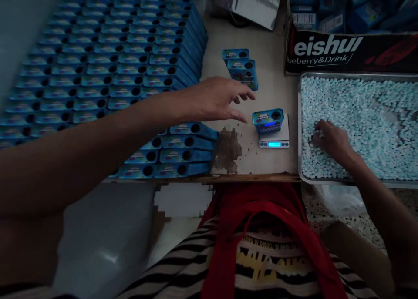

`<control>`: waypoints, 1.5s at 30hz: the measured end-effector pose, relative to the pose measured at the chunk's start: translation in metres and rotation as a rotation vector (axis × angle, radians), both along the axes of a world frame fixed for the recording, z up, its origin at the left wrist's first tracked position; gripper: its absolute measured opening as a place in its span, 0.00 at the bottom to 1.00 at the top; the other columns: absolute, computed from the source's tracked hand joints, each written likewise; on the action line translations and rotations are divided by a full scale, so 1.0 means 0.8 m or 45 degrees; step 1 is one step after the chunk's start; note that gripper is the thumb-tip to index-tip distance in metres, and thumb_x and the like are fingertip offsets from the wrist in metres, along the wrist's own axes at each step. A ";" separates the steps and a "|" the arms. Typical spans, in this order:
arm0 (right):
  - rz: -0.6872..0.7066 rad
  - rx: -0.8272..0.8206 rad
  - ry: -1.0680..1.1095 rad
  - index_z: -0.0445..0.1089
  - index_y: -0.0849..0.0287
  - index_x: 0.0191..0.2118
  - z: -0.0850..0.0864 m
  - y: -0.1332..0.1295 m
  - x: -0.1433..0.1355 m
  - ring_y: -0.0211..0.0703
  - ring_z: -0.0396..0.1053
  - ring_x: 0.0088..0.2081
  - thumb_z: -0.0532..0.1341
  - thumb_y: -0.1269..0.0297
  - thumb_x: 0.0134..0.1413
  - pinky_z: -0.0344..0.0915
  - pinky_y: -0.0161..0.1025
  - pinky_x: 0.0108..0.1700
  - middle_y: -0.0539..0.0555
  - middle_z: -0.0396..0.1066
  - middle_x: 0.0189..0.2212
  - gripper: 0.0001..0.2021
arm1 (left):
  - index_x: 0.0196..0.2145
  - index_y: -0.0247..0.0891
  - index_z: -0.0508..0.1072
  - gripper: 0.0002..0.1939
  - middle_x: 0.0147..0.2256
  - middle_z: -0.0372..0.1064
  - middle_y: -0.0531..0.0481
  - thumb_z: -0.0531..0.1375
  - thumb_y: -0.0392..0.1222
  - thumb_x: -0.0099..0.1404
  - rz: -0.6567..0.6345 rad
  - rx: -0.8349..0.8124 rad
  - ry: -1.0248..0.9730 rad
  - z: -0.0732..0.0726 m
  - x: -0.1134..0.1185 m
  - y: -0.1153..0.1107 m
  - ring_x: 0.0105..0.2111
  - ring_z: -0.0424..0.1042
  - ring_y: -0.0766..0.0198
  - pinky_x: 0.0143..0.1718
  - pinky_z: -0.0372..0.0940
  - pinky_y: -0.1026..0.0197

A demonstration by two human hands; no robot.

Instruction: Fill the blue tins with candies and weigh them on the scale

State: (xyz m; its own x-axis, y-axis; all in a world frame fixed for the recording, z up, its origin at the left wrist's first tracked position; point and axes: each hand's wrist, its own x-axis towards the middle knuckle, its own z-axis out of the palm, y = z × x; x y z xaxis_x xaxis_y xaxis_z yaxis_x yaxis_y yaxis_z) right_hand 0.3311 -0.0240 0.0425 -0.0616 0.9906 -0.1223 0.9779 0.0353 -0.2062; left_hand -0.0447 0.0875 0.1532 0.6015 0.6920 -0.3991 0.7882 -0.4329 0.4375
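Note:
My left hand (225, 99) hovers over the table with its fingers apart and nothing in it. Just to its right, a small blue box (267, 119) stands on a digital scale (274, 143) with a lit blue display. Beyond the fingers, two more blue boxes (243, 70) stand close together. My right hand (331, 140) dips into a metal tray (299, 129) full of small pale blue and white candies (355, 112). Its fingers are bent together at the candies; what they hold, if anything, is hidden.
Dense rows of blue boxes (130, 51) cover the left of the table. A black carton (321, 51) holding more blue boxes stands behind the tray. A shiny flat sheet (251, 3) lies at the back. The table's front edge (254, 178) runs close to my body.

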 end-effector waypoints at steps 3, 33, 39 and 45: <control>-0.162 -0.031 0.403 0.80 0.56 0.47 0.013 0.014 0.024 0.51 0.73 0.33 0.63 0.57 0.63 0.62 0.42 0.36 0.55 0.79 0.31 0.13 | 0.74 0.47 0.67 0.47 0.68 0.71 0.42 0.67 0.70 0.65 -0.010 -0.015 0.014 0.001 0.000 0.005 0.67 0.69 0.37 0.68 0.65 0.44; -0.298 -0.059 1.326 0.74 0.55 0.35 0.019 0.089 -0.060 0.38 0.63 0.26 0.70 0.54 0.65 0.57 0.35 0.28 0.49 0.68 0.25 0.12 | 0.47 0.40 0.79 0.26 0.49 0.83 0.41 0.67 0.61 0.59 0.082 -0.284 0.096 -0.060 -0.024 -0.029 0.50 0.81 0.47 0.49 0.71 0.55; -0.764 -0.293 1.963 0.73 0.58 0.32 0.033 0.049 -0.002 0.29 0.61 0.25 0.76 0.67 0.53 0.59 0.26 0.24 0.49 0.70 0.28 0.11 | 0.55 0.41 0.77 0.31 0.53 0.82 0.42 0.69 0.59 0.59 -0.033 -0.227 0.203 -0.058 -0.009 -0.018 0.52 0.80 0.47 0.48 0.68 0.58; -0.794 -0.390 1.903 0.74 0.59 0.32 0.060 0.033 -0.010 0.28 0.60 0.23 0.75 0.71 0.58 0.60 0.24 0.24 0.50 0.70 0.27 0.10 | 0.65 0.42 0.66 0.48 0.58 0.77 0.37 0.74 0.64 0.54 0.032 -0.144 0.064 -0.036 -0.003 -0.013 0.55 0.79 0.42 0.51 0.71 0.52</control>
